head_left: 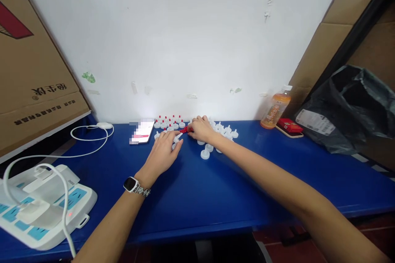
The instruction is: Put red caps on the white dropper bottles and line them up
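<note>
My left hand (163, 150) is closed around a white nozzle cap (178, 137), a round base with a pointed spout, tilted between thumb and fingers. My right hand (202, 129) reaches over a small heap of red tip caps (184, 130), its fingers curled down at the heap's right edge. Whether a red cap is pinched there is hidden. Behind my left hand, several white nozzle caps with red tips (169, 122) stand upright in rows. Around and beyond my right hand lie loose white nozzle caps without red tips (226, 130); one (205, 154) stands nearest me.
A phone (142, 132) lies left of the rows. A white power strip (83, 205) with cables occupies the left front. On the right are an orange drink bottle (275, 109), a red box (289, 125) on a phone, and a dark plastic bag (342, 111). The wall (191, 41) borders the blue table (197, 205).
</note>
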The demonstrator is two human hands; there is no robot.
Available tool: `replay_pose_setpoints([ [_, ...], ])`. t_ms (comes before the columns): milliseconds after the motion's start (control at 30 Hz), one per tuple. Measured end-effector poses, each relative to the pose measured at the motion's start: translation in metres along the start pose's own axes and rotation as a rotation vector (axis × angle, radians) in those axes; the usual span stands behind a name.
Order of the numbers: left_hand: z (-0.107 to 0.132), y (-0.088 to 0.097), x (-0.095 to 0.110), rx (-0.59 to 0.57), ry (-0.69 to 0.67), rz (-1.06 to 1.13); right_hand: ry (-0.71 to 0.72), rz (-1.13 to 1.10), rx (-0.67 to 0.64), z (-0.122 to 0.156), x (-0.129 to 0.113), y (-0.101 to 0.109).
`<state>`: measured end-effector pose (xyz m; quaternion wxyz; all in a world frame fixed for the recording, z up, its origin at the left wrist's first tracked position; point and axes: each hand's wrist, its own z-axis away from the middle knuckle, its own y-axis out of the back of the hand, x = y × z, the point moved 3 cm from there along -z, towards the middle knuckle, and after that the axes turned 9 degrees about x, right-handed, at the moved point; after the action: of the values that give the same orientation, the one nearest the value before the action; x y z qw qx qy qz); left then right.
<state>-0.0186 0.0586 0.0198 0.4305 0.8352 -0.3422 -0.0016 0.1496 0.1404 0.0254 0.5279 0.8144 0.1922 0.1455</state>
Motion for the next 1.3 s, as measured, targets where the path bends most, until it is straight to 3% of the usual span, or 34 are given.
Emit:
replay_pose_setpoints([
  [200,0.000,0.000,0.000,-0.017,0.014,0.009,-0.006,-0.040,-0.015,0.000,0.001,-0.001],
  [300,0.001,0.000,0.001,-0.020,0.018,0.027,-0.024,-0.165,0.059,0.006,0.001,0.006],
  [400,0.002,0.000,0.003,-0.024,0.005,0.050,-0.110,-0.535,0.190,0.018,0.000,0.017],
  [533,0.003,0.000,0.011,-0.021,-0.021,0.090,-0.265,-1.132,0.251,0.039,-0.007,0.023],
  [633,0.003,-0.001,0.016,-0.033,-0.042,0.120,-0.326,-1.336,0.260,0.049,-0.017,0.025],
  [833,0.004,-0.003,0.021,-0.030,-0.050,0.143,-0.429,-1.441,0.292,0.055,-0.023,0.029],
  [1100,0.005,-0.001,0.025,-0.036,-0.086,0.013,-0.432,-1.466,0.282,0.058,-0.025,0.030],
  [1300,0.006,-0.005,0.024,0.003,-0.089,-0.011,-0.492,-1.457,0.367,0.060,-0.033,0.028],
])
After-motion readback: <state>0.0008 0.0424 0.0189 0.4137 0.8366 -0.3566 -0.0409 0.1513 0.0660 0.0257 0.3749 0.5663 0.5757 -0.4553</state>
